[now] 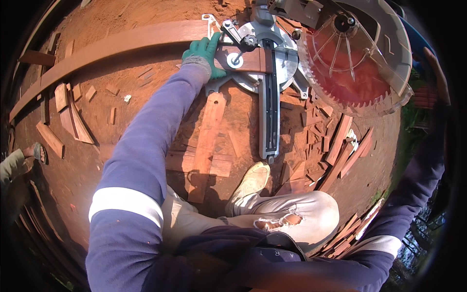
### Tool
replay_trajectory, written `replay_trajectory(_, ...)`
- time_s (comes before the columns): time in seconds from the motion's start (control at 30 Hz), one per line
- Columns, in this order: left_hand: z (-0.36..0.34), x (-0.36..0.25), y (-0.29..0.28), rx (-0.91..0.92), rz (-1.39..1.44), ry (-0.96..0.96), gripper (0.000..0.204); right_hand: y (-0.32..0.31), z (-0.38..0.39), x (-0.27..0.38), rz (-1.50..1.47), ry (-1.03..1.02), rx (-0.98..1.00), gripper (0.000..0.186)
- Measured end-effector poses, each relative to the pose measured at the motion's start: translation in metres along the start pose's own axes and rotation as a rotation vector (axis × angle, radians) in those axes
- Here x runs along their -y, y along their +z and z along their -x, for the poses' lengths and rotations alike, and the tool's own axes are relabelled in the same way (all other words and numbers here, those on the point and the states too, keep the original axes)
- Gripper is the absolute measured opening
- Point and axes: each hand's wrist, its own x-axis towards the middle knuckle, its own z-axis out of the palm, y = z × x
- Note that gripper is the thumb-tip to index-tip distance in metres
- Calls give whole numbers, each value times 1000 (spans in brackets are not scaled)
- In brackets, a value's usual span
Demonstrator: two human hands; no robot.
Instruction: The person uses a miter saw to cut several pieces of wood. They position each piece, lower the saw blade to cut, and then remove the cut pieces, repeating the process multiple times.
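Note:
My left hand (202,52), in a green glove, is closed over a long reddish-brown wooden plank (121,45) by the fence of a mitre saw. The plank's end piece (250,62) lies on the round metal saw table (286,63), under a screw clamp (235,59) with a black knob. To the right, the toothed circular blade (335,73) is raised clear of the wood behind a see-through guard (396,100). My right hand (438,78) is at the far right, beside the saw's blue part (412,41); its fingers are dim and partly hidden.
Wood offcuts (335,146) are heaped on the reddish dirt right of the saw's slide arm (269,121). A loose board (208,146) lies before my legs, near my shoe (250,185). Scraps (73,117) lie at left, where another person's foot (39,153) shows.

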Motion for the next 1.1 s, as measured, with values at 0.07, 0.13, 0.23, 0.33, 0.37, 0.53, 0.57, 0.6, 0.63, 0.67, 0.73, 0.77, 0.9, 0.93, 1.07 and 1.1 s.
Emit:
replay_trajectory(0.07, -1, 0, -1, 26, 7, -11, 136, -16, 11, -16, 65, 35, 96, 57)
replay_trajectory(0.13, -3, 0, -1, 38, 1, -6, 133, -29, 22, -33, 265, -67, 115, 60)
replay_trajectory(0.23, -4, -1, 1, -13, -30, 0, 129, -32, 30, -65, 463, -352, -20, 60)
replay_trajectory(0.33, -6, 0, 2, 19, 0, 2, 128, -20, 46, -93, 487, -507, 2, 59)
replay_trajectory(0.37, -7, 1, 2, 38, 10, 1, 128, -15, 54, -99, 528, -589, 122, 57)
replay_trajectory(0.53, -10, 1, -1, 100, 12, -7, 123, 9, 91, -102, 636, -634, 210, 53)
replay_trajectory(0.57, -9, 1, -1, 100, 14, -9, 123, 13, 95, -100, 608, -624, 205, 52)
replay_trajectory(0.6, -8, 0, -1, 109, 15, -8, 123, 17, 98, -98, 613, -614, 214, 51)
replay_trajectory(0.63, -8, -1, -1, 117, 16, -9, 123, 20, 98, -96, 619, -620, 214, 51)
replay_trajectory(0.67, -8, -1, -1, 121, 9, -10, 123, 23, 98, -94, 608, -635, 208, 50)
replay_trajectory(0.73, -7, -1, -1, 109, 18, -13, 123, 27, 98, -92, 572, -668, 188, 50)
replay_trajectory(0.77, -7, -1, -2, 109, 10, -12, 123, 28, 99, -91, 581, -676, 163, 49)
replay_trajectory(0.9, -6, 0, -1, 87, 14, -6, 121, 36, 111, -99, 525, -655, 205, 49)
replay_trajectory(0.93, -6, 0, -1, 76, 15, 0, 121, 40, 116, -104, 536, -687, 194, 49)
replay_trajectory(1.07, -4, 0, 2, 32, 53, 0, 120, 65, 137, -133, 562, -734, 145, 45)
replay_trajectory(1.1, -4, 0, 3, 26, 59, -2, 120, 72, 142, -141, 531, -747, 139, 44)
